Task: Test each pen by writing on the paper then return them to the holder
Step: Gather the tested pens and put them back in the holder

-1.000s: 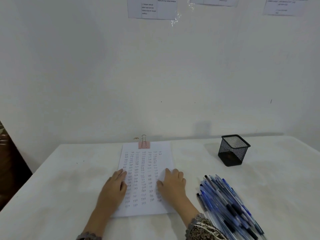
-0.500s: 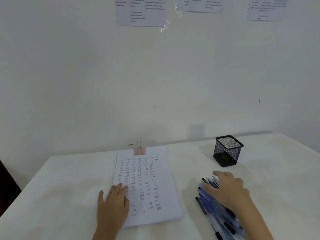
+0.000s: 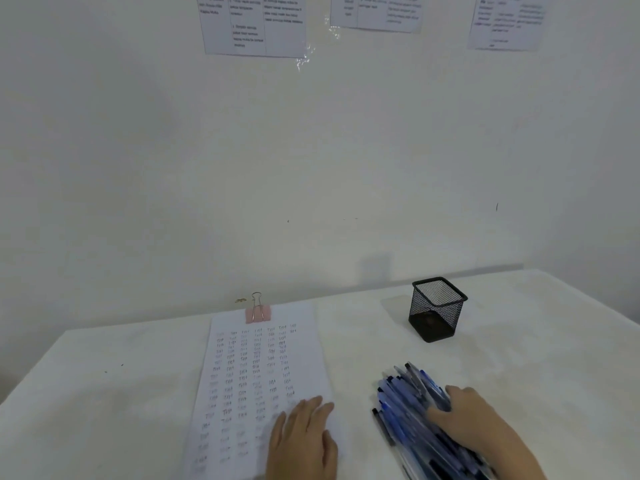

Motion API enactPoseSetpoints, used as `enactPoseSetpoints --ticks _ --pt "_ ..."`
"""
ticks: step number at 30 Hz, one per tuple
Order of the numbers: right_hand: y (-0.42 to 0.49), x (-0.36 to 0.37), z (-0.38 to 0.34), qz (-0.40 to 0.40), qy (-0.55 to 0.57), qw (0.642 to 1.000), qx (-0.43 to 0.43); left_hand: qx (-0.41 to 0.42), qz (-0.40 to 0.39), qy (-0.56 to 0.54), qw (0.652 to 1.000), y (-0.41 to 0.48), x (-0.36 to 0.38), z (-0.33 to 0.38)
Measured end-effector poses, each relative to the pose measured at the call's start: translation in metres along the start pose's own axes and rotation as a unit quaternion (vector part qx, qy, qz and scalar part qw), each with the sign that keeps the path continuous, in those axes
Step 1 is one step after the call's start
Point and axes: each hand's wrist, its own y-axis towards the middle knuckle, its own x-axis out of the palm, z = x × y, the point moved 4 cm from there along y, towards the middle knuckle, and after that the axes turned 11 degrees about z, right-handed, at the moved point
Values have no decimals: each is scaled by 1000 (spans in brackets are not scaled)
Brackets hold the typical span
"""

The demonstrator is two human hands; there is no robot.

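Two hands down: left hand (image 3: pixel 304 434) flat, fingers spread, on paper (image 3: pixel 256 379); right hand (image 3: pixel 474 420) loosely curled over pen pile (image 3: pixel 408 407), grip unclear. Mesh holder (image 3: pixel 437 309) upright, well behind pens on surface (image 3: pixel 536 358).

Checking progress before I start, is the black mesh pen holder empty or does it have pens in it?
Empty. The holder stands upright with no pens showing through its mesh; the pens lie piled on the table.

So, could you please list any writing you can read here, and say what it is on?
White clipped paper sheet: columns of short handwritten marks, too blurred to read.
Three printed white notices taped to the wall: text too small and blurred to read.
Blue pens and black mesh pen holder: no readable text.
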Motion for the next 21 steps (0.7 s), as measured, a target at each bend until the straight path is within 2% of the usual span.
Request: enactPoseSetpoints --ticks 4,9,13,21 --pt "5 -2 3 -25 -15 999 -24 -1 25 -58 998 6 20 39" --pt "12 -5 4 -51 -13 996 -65 -12 39 -48 998 7 51 64" --pt "16 -7 4 -65 -11 992 -103 -27 94 -28 995 8 61 78" --pt "22 -6 9 -94 -13 985 -143 -101 124 -58 985 10 68 87"
